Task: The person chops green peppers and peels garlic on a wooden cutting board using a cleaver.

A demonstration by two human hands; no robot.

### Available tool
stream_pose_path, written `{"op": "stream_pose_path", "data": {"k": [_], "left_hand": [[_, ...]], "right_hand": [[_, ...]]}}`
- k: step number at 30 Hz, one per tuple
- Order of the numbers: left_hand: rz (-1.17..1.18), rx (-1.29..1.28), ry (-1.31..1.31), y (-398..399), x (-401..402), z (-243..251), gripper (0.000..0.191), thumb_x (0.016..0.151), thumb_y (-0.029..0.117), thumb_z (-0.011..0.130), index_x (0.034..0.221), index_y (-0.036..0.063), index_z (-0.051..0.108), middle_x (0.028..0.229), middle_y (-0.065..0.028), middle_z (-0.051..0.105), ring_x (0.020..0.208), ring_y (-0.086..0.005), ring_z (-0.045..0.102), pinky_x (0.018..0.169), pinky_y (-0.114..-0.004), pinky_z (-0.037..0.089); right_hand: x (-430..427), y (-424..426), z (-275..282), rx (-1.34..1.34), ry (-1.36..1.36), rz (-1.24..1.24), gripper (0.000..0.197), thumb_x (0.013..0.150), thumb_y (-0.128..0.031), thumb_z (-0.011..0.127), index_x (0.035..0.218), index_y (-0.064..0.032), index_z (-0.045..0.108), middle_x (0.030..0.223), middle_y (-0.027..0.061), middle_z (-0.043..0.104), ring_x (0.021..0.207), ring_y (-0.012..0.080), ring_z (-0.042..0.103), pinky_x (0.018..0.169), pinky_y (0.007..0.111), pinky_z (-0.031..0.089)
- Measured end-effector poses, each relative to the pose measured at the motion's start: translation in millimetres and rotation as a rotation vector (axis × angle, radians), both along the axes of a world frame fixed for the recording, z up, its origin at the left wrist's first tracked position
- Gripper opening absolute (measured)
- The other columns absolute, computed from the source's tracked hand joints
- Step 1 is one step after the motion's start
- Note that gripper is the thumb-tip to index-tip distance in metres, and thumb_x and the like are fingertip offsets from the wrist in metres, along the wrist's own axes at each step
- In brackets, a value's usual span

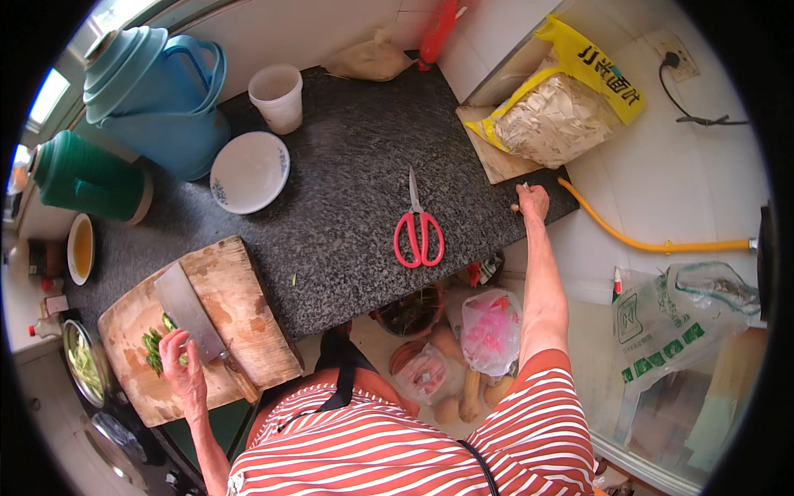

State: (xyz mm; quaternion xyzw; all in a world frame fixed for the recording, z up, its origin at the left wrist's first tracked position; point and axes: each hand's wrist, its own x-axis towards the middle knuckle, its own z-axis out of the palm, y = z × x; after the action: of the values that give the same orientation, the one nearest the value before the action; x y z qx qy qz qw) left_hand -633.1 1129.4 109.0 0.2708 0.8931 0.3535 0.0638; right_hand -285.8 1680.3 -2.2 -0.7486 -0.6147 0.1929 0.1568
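Note:
My left hand [181, 366] is over the wooden cutting board [229, 285], beside chopped green pepper pieces [152, 350]; its fingers are bent, and whether they grip a piece is unclear. The cleaver [189, 310] lies flat on the board, its wooden handle towards me. At the right corner of the dark stone counter [347, 186], my right hand [532, 201] has its fingers closed around something small and pale, mostly hidden. A small brownish piece lies by its fingertips. Between the hands, red-handled scissors [419, 235] lie closed on the counter.
Along the back stand a green thermos [90, 180], a large blue lidded jug [167, 118], a white bowl [251, 173] and a plastic tub [277, 99]. A yellow bag of dried flakes [558, 111] sits on a board at right. A yellow hose [645, 245] runs beside the counter; bagged produce [490, 335] lies below.

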Motion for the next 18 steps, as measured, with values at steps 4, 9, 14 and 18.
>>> {"op": "stream_pose_path", "data": {"k": [4,9,14,18], "left_hand": [[-0.079,0.016,0.008,4,8,-3,0.014,0.079,0.0,0.059,0.093,0.0021,0.059,0.102,-0.0105,0.055,0.091,-0.0185,0.054,0.073,-0.026,0.046],[0.02,0.275,-0.523,38,14,-5,0.015,0.084,0.007,0.059,0.098,0.0008,0.06,0.097,-0.0054,0.058,0.088,-0.0131,0.055,0.075,-0.025,0.046],[-0.165,0.386,-0.878,94,10,-3,0.033,0.086,0.017,0.06,0.114,0.0004,0.051,0.104,-0.0104,0.059,0.095,-0.0157,0.057,0.083,-0.028,0.046],[-0.114,0.49,-1.001,92,0,8,0.034,0.085,0.018,0.061,0.113,0.0004,0.051,0.101,-0.0086,0.06,0.092,-0.0123,0.057,0.082,-0.026,0.046]], "right_hand": [[3,-20,16,0.125,-0.162,0.088,0.03,0.076,-0.031,0.064,0.089,-0.0036,0.064,0.088,0.0173,0.064,0.085,0.0326,0.061,0.074,0.042,0.047],[-83,-84,40,0.377,0.268,0.463,0.022,0.076,-0.022,0.065,0.089,-0.0048,0.062,0.082,0.0112,0.06,0.073,0.0246,0.058,0.065,0.036,0.047],[-202,-247,83,-0.104,0.843,1.004,0.022,0.073,-0.008,0.07,0.09,-0.0024,0.058,0.082,0.0052,0.053,0.063,0.0115,0.054,0.056,0.025,0.045],[-252,-337,98,-0.093,0.835,1.169,0.027,0.071,-0.005,0.072,0.09,-0.0031,0.054,0.081,0.0056,0.05,0.057,0.0122,0.054,0.051,0.025,0.045]]}}
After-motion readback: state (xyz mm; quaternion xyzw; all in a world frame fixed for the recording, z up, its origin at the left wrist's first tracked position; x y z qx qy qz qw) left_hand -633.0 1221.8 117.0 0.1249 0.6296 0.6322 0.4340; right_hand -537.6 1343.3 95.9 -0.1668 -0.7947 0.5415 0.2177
